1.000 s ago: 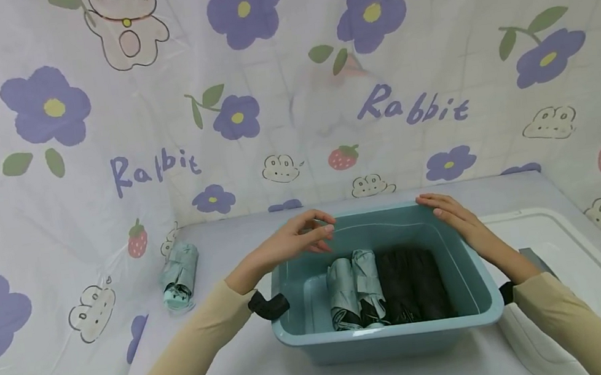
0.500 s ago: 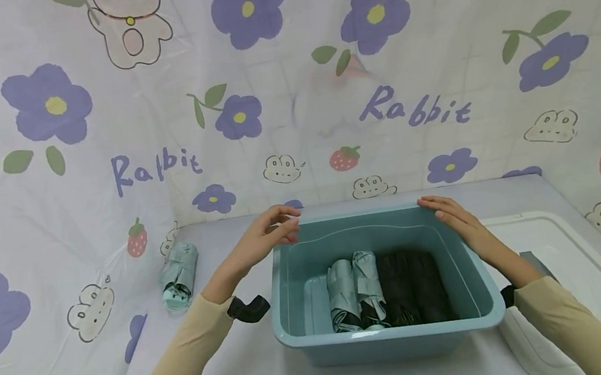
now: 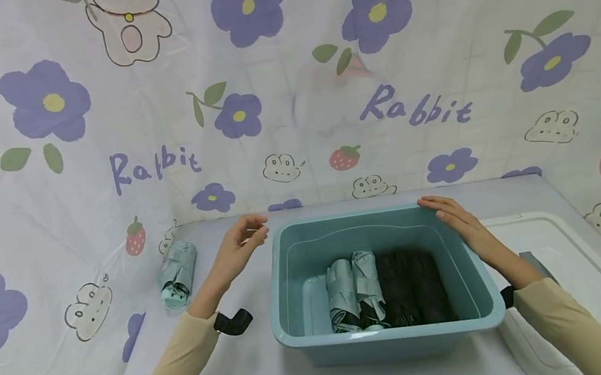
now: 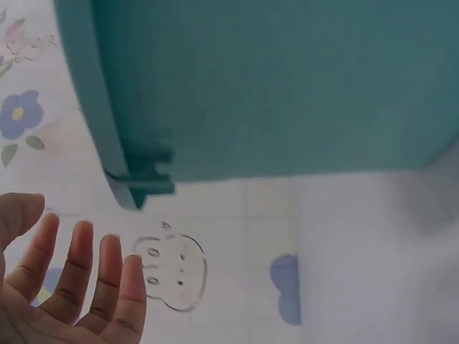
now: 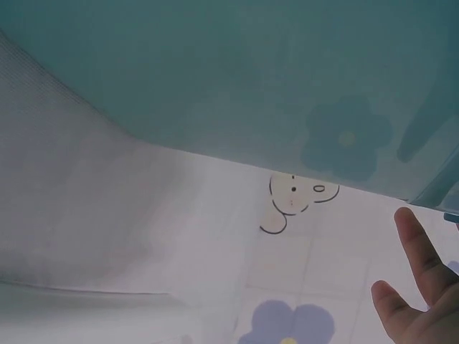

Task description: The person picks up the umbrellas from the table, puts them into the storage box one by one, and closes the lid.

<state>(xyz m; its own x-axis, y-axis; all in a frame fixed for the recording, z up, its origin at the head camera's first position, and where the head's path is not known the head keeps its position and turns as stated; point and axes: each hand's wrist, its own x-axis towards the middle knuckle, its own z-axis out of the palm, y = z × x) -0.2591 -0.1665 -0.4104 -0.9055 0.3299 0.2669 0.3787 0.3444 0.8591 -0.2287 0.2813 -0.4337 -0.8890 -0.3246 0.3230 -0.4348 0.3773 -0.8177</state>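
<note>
A teal plastic bin stands on the tabletop nearest the person. Inside it lie two folded pale green umbrellas side by side, touching a folded black umbrella to their right. A white lid lies flat just right of the bin.

The right hand rests on the bin's far right rim, fingers straight and spread flat, gripping nothing; the right wrist view shows two fingertips beside the bin's wall. The left hand hovers just off the bin's far left corner, apart from it, fingers loosely curved and empty; the left wrist view shows relaxed fingers below the rim.

Farther left, another folded pale green umbrella lies alone near the flowered backdrop.
</note>
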